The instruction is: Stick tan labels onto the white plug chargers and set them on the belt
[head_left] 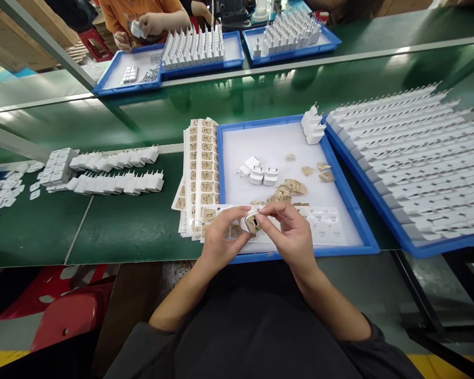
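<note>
Over the front edge of the blue-rimmed tray (355, 202), my left hand (221, 237) is closed around a white plug charger (245, 225), its end face turned up toward me. On that face lies a brown adhesive sticker (252, 223) with a dark slot in its middle. My right hand (290, 234) pinches at the sticker's right edge, thumb and index finger against it; whether the sticker is stuck down all round I cannot tell. Beneath my hands is a partly used sticker sheet (319, 226). Peeled brown scraps (294, 187) and several white chargers (256, 175) lie behind them.
Stacked sticker sheets (193, 173) overlap the tray's left side. More chargers stand in its back right corner (313, 125) and in rows on the left (118, 182). A full charger tray (418, 168) adjoins on the right. Across the bench, a person in orange (142, 16) handles a white part.
</note>
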`<state>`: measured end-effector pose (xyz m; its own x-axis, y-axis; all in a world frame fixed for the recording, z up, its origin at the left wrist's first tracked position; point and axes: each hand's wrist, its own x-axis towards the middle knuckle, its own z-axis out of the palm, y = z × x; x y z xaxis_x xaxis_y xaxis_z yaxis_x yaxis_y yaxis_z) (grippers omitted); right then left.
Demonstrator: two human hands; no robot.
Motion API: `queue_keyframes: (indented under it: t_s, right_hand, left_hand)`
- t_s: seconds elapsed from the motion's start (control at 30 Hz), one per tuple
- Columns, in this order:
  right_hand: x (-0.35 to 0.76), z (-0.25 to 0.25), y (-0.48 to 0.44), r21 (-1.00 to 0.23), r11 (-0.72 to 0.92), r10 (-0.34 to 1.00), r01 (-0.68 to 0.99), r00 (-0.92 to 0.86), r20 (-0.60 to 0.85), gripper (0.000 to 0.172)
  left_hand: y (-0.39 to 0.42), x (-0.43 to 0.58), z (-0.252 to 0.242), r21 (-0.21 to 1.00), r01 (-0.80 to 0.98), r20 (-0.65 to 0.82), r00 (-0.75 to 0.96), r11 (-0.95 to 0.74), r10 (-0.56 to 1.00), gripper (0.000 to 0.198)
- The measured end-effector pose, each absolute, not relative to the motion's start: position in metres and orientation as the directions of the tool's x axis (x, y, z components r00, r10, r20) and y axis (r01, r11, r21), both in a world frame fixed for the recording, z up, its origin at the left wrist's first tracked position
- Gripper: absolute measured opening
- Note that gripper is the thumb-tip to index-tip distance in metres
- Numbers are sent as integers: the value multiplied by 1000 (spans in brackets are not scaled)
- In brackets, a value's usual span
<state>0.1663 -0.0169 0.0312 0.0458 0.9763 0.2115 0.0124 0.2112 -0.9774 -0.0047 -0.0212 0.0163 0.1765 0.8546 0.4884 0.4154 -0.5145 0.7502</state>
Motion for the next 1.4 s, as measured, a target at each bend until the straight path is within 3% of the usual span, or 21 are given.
queue_keyframes:
  t_s: [0.2,0.3,0.47,0.57,0.7,1.03,1.13,1.4]
  right_hand:
    - [163,37,-17,-851,396,906,345,3,423,10]
    - [159,38,-16,-806,438,883,397,-25,468,16]
    - [161,39,-14,-946,271,961,176,-107,255,41]
    - [164,36,-12,-984,178,958,-31,-221,180,35]
    - [163,24,-9,-968,123,970,-218,-178,163,21]
    - [146,22,-13,-947,140,985,-290,-57,163,13]
    - [142,20,-12,-925,152,985,-348,-27,172,6]
    - [141,18,-12,-941,131,990,-313,-1,138,6]
  left_hand:
    - [-20,-5,13,723,427,521,178,-543,835,36]
    - [-20,-4,5,716,415,551,156,-561,820,38]
    - [-21,-2,-9,816,252,528,41,-520,848,40]
    - [-20,0,-12,853,149,507,-10,-500,862,44]
    - [-18,2,-11,786,204,601,-27,-584,799,45]
    - [-14,6,-1,461,520,819,63,-719,571,43]
    - [-14,6,-1,435,518,831,84,-736,550,43]
    - [-14,6,-3,425,531,833,88,-733,546,42]
